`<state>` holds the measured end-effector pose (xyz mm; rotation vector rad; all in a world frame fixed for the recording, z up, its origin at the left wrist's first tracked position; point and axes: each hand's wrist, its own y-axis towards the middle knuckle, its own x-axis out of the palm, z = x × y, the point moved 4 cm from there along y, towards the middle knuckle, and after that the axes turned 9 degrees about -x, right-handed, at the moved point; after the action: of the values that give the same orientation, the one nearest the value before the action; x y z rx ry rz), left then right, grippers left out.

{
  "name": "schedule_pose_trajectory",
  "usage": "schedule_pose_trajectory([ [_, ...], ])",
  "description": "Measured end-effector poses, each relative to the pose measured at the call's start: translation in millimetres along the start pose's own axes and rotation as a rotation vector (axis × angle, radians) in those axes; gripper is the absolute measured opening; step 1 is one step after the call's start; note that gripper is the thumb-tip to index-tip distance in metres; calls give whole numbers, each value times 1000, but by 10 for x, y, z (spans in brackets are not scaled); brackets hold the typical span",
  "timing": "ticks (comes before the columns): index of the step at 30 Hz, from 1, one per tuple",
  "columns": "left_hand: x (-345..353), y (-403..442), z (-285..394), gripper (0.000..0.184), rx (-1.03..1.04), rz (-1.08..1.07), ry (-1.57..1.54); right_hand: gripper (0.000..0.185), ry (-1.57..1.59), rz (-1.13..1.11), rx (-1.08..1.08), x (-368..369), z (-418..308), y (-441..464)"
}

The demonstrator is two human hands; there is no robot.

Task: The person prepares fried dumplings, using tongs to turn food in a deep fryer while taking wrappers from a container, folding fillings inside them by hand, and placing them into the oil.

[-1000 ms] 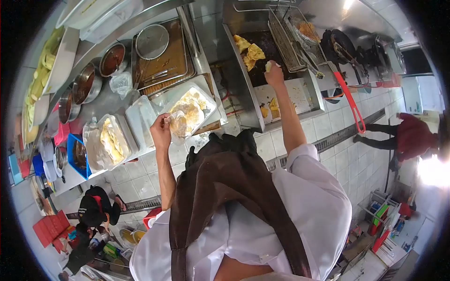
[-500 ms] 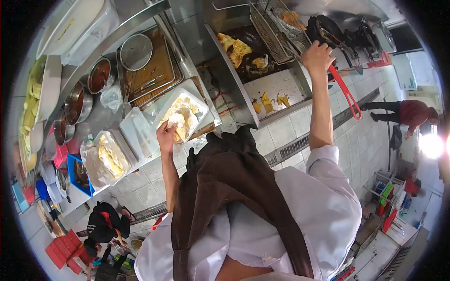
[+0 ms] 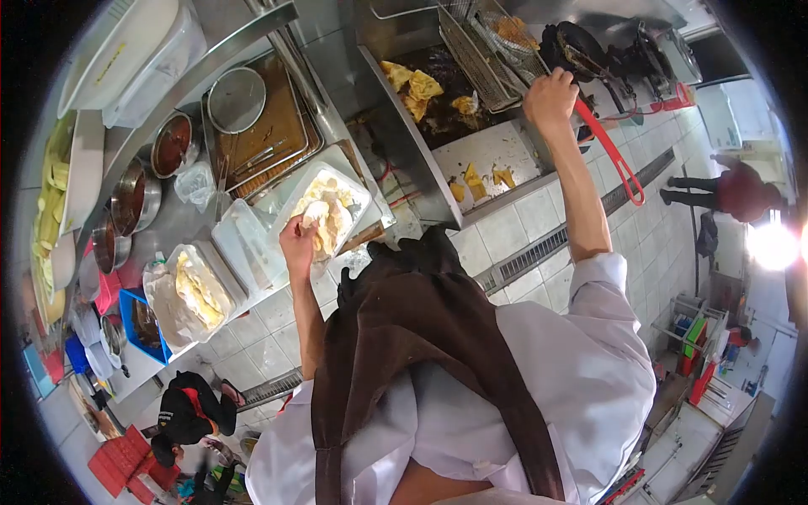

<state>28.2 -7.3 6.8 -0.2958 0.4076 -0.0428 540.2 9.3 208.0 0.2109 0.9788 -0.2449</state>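
My left hand (image 3: 296, 244) is at the near left edge of a white tub (image 3: 360, 204) of pale, flour-coated pieces. Its fingers are closed on one coated piece (image 3: 316, 215). Out to the right, my right hand (image 3: 551, 99) has its fingers bent round the shaft of a red-handled strainer (image 3: 610, 151), just above the red grip. The strainer's wire bowl (image 3: 515, 34) holds a golden fried piece. Left of it, yellow folded pieces (image 3: 412, 87) and a smaller pale piece (image 3: 465, 103) lie in the dark oil of the fryer (image 3: 442, 122).
Yellow pieces (image 3: 474, 181) sit on the fryer's metal ledge. Wire baskets (image 3: 478, 63) stand over the oil. Further left are a brown tray (image 3: 273, 126), sauce bowls (image 3: 174, 143) and another coating tub (image 3: 223, 290). People are at the lower left (image 3: 189, 412) and far right (image 3: 741, 192).
My right hand has moved from above the oil to the strainer's shaft, and the pale piece it held now lies in the oil. My left hand has shifted slightly over the tub. The view has turned.
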Motion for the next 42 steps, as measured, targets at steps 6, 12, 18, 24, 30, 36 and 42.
schedule_pose_trajectory([
  [6,56,-11,81,22,20,-73,-294,32,338,-201,-83,447,-90,113],
  [12,5,77,-18,25,61,7,194,27,463,-8,107,221,62,-62],
  [18,-9,21,47,25,51,51,280,34,1079,245,52,-188,-184,-745],
  [24,23,8,154,26,65,20,336,35,1306,85,118,1142,-1195,-948],
  [30,59,-65,252,26,82,8,413,39,1566,-437,468,2161,-1792,-596],
  [36,69,-123,363,27,40,-4,450,34,1482,-157,517,2315,-1956,-390],
  [42,52,-121,245,28,70,25,409,31,1515,-201,595,2355,-1817,-406],
])
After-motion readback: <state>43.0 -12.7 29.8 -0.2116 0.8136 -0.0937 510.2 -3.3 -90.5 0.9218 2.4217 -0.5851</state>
